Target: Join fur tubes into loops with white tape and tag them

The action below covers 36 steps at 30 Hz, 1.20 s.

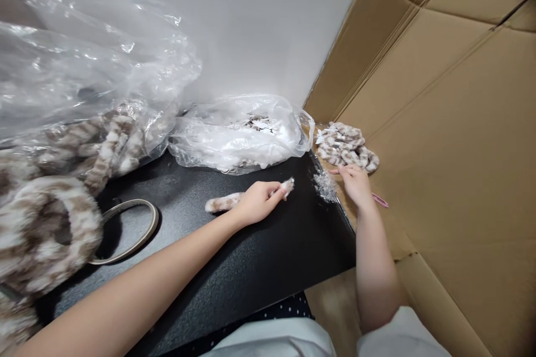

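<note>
My left hand (256, 201) is closed round a small furry brown-and-white striped piece (221, 202) that lies on the black table (251, 268); the piece's ends stick out on both sides of the hand. My right hand (355, 183) reaches past the table's right edge toward a pile of similar furry pieces (347, 145) in the cardboard box, its fingers curled. A pink tool (380, 199) shows beside the right wrist; whether the hand grips it is hidden. A small crumple of clear plastic (325, 185) lies between the hands.
A clear plastic bag (240, 134) of small white parts sits at the back of the table. A large plastic bag (84, 78) with furry striped items fills the left. A furry headband (46, 228) and a bare band (134, 228) lie at the left. Cardboard box walls (452, 122) rise on the right.
</note>
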Each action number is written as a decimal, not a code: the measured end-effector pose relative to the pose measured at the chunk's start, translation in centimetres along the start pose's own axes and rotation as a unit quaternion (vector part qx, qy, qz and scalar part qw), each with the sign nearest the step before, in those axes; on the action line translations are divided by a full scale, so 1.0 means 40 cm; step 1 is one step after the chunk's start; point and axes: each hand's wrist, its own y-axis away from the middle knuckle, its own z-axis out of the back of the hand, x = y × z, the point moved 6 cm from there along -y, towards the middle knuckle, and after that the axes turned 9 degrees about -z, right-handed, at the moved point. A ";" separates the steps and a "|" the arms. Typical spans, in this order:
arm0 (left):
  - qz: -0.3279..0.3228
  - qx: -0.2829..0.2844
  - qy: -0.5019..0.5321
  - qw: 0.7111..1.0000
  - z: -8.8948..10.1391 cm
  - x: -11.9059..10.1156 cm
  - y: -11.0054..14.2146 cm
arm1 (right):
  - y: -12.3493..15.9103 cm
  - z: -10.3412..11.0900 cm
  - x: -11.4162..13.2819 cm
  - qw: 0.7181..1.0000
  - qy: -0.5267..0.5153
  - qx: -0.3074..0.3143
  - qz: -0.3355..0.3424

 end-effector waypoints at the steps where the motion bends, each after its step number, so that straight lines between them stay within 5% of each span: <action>1: -0.005 -0.001 -0.003 1.000 0.001 -0.003 0.000 | 0.001 0.003 0.002 1.000 -0.001 -0.005 0.002; 21: -0.049 -0.016 -0.041 0.998 -0.005 -0.004 0.007 | 0.034 0.010 0.049 1.000 -0.016 -0.007 -0.018; 24: -0.053 -0.016 -0.040 0.998 -0.007 -0.005 0.007 | 0.064 -0.022 0.098 0.998 -0.036 0.043 0.019; 31: -0.062 -0.009 -0.038 0.997 -0.006 -0.011 0.009 | 0.161 -0.146 0.227 0.957 -0.086 0.266 0.081; 36: -0.058 -0.007 -0.041 0.997 -0.008 -0.008 0.009 | 0.144 -0.141 0.228 0.962 -0.070 0.251 0.080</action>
